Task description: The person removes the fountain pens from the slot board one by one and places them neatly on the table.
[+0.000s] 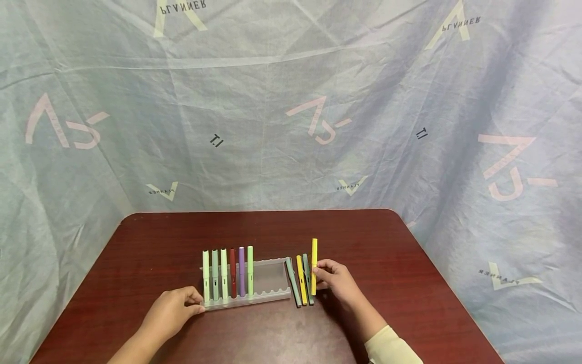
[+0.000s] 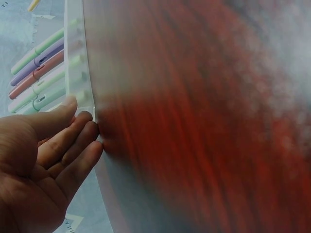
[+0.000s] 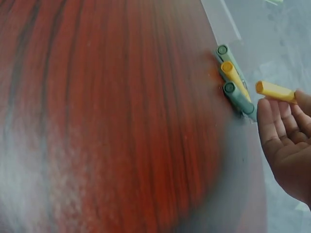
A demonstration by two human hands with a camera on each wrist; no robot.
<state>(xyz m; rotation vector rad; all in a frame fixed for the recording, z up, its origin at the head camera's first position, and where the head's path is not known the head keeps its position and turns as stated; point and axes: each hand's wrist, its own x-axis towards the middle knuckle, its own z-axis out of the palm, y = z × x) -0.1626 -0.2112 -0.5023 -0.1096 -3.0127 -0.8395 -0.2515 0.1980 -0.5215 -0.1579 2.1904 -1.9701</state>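
In the head view, a clear plastic tray with scalloped edges (image 1: 271, 278) lies on a glossy red-brown wooden table (image 1: 254, 336). From its nine o'clock end stand side by side a pale green pen (image 1: 206, 275), a grey-green pen (image 1: 215, 273), a second pale green pen (image 1: 224, 273), a dark red pen (image 1: 233, 273), a purple pen (image 1: 242, 270) and a light green pen (image 1: 250, 270); the three o'clock part of the row bears none. The left hand (image 1: 173, 309) pinches the tray's eight o'clock corner. Just beyond the three o'clock end lie three loose pens (image 1: 301, 279): grey-green, yellow, grey-green. Just beside them the right hand (image 1: 338, 280) pinches a slim bright yellow pen (image 1: 314, 255) between thumb and fingers.

In the left wrist view, the left thumb lies over the tray's end, fingers close together alongside; the pens slant toward ten o'clock.

In the right wrist view, the held yellow pen points to nine o'clock, its end near the loose pens but apart.
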